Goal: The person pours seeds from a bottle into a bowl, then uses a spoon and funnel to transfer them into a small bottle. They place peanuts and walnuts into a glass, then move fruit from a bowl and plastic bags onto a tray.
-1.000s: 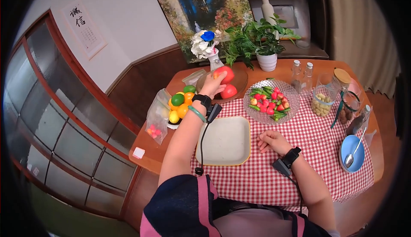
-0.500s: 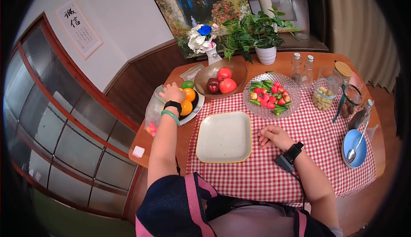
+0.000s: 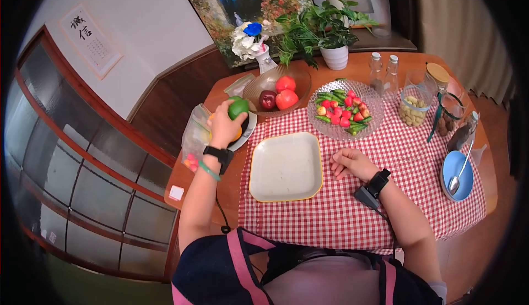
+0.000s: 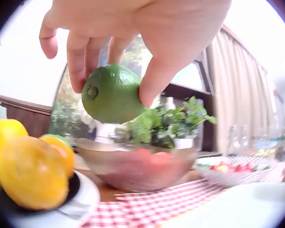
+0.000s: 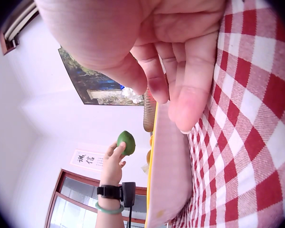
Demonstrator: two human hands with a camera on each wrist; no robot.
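My left hand (image 3: pixel 223 126) pinches a green lime (image 3: pixel 238 108) between thumb and fingertips, holding it up above the white plate (image 3: pixel 252 126). In the left wrist view, yellow-orange fruit (image 4: pixel 33 173) lies on that plate, below and left of the lime (image 4: pixel 113 95). A brown glass bowl (image 3: pixel 250 91) with a dark red apple (image 3: pixel 268 100) and two lighter red fruits (image 3: pixel 286 99) stands just behind the hand. My right hand (image 3: pixel 354 164) rests on the checked cloth, fingers loosely bent and holding nothing. Between the hands sits a cream rectangular tray (image 3: pixel 286 167) with a yellow rim.
A clear glass bowl (image 3: pixel 372 93) of small red and green produce stands past the right hand. Glass bottles, a nut jar (image 3: pixel 413 111) and a blue bowl (image 3: pixel 464 175) with a spoon line the right side. A plastic bag (image 3: pixel 193 131) lies left; a potted plant (image 3: pixel 334 57) stands behind.
The left hand let go of a red fruit in the brown bowl, moved left to the fruit plate, and has now lifted the lime. The right hand stays in place.
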